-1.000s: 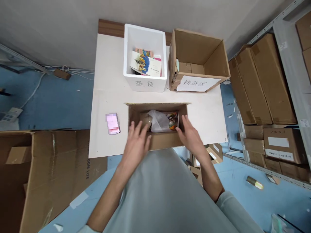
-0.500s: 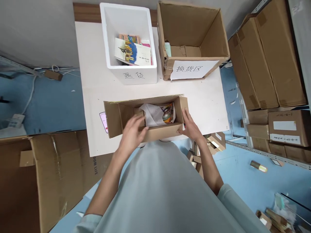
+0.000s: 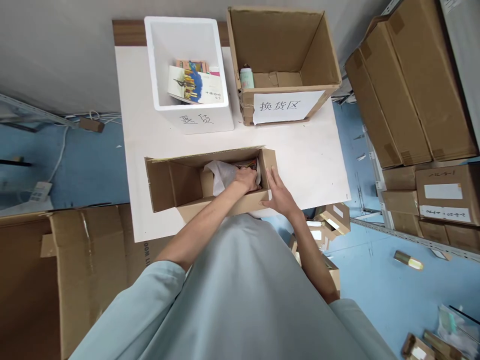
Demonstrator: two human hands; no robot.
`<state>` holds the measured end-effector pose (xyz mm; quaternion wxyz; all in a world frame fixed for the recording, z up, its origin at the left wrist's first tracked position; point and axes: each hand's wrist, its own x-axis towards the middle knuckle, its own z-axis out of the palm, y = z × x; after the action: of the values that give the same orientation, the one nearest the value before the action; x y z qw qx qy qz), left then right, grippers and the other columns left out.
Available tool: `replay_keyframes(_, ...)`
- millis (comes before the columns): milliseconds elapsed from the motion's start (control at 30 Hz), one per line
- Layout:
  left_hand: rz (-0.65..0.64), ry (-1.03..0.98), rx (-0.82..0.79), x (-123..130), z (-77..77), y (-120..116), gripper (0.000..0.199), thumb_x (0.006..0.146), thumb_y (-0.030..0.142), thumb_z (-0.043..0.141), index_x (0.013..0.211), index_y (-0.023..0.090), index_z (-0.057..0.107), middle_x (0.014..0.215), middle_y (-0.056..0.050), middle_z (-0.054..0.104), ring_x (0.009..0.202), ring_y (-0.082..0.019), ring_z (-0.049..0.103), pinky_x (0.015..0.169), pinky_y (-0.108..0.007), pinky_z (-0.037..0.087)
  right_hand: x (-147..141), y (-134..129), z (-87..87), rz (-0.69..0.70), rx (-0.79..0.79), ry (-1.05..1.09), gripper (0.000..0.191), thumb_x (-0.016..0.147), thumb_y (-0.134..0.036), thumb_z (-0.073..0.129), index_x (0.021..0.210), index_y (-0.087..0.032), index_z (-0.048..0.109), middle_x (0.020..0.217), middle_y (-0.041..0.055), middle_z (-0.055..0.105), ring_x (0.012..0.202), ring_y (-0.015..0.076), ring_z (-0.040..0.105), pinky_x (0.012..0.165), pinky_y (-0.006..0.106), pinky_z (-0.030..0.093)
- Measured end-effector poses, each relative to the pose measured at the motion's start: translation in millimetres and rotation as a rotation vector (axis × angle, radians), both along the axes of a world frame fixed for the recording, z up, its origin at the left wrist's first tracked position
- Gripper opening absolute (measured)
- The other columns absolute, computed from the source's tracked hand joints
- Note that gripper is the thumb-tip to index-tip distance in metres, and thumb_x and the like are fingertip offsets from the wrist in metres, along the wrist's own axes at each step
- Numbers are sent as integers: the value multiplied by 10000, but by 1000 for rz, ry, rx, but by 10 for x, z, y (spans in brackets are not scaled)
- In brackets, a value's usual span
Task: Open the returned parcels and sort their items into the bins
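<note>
A long open cardboard box [image 3: 221, 204] lies near the front edge of the white table. Inside its right part are crumpled white paper [image 3: 221, 175] and a colourful printed packet [image 3: 245, 164], mostly covered by my hand. My left hand [image 3: 246, 179] reaches over the front wall into the box, its fingers curled down on the packet; the fingertips are hidden. My right hand [image 3: 279, 194] grips the box's right end from outside, fingers along the end wall and thumb at the front corner.
Behind the box stand a white foam bin [image 3: 204, 122] holding books [image 3: 195, 85] and a labelled carton [image 3: 288, 107] with a small bottle [image 3: 246, 77]. A large open carton [image 3: 90, 260] sits at the left. Shelved cartons [image 3: 446, 195] line the right side.
My left hand has moved right, from the front rim onto the packet inside the box. My right hand stays at the box's right end. The whole view has shifted slightly.
</note>
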<state>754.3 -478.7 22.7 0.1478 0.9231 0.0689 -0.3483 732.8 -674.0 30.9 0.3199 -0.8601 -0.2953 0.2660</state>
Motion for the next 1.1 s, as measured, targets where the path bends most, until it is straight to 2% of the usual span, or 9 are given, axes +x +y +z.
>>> replay_keyframes(67,69,66,29,-3,-64,0,660,785,432,893,1370,145,785,1482,-285,692,1518,-561,491,1272,-761,300,11,-11,-27,8,12,-11,1444,794,-216,955,1824,-344,-49,1907,100,-55,1766,355,59,1386,557,327)
replay_keyframes(133,163,157,37,-11,-121,12,729,793,373,868,1467,138,718,1593,-301,603,1561,-565,444,1247,-753,355,27,-21,-39,14,20,-19,1427,803,-237,957,1826,-336,-32,1907,109,-45,1767,352,52,1400,560,293)
replay_keyframes(300,202,159,-60,-68,-140,126,752,814,200,758,1539,60,617,1540,-305,651,1448,-416,631,1161,-440,520,68,-33,3,32,32,-14,1391,819,-317,969,1831,-327,14,1908,121,-13,1768,339,48,1414,537,249)
replay_keyframes(400,191,109,-87,-88,-21,302,650,797,150,720,1443,87,697,1451,-263,728,1388,-395,685,1132,-399,531,84,-35,40,35,9,-3,1374,812,-359,983,1834,-291,68,1905,151,-1,1768,346,31,1417,540,227)
replay_keyframes(600,199,5,-120,-192,388,972,601,764,124,665,1354,194,757,1310,-161,812,1246,-356,757,1062,-374,564,82,-32,191,-24,10,21,1201,881,-531,919,1819,-283,212,1904,147,58,1768,362,34,1418,606,183)
replay_keyframes(733,210,-156,-342,-394,723,1418,484,775,211,662,1243,234,782,1210,-73,840,1168,-316,766,1038,-351,574,-49,119,434,-64,82,-69,902,982,-501,817,1749,-258,409,1851,142,294,1741,335,227,1415,560,252)
replay_keyframes(833,242,-248,-575,-532,1041,1589,451,806,291,673,1239,215,778,1217,-46,834,1191,-309,746,1073,-370,569,-254,439,588,-6,76,-68,753,994,-491,801,1656,-243,544,1692,159,542,1607,349,481,1347,542,393)
replay_keyframes(967,292,-341,-701,-633,1482,1624,492,852,364,714,1313,204,775,1268,-49,814,1260,-326,706,1159,-429,530,-549,1078,689,3,35,-63,730,938,-485,859,1567,-209,612,1536,183,658,1448,375,622,1213,528,518)
replay_keyframes(1100,330,-409,-812,-695,1794,1685,519,885,372,743,1374,200,760,1323,-70,783,1293,-340,690,1165,-481,535,-652,1496,829,-148,202,-44,198,1037,-413,711,1118,-240,766,1075,53,781,962,250,781,895,344,607)
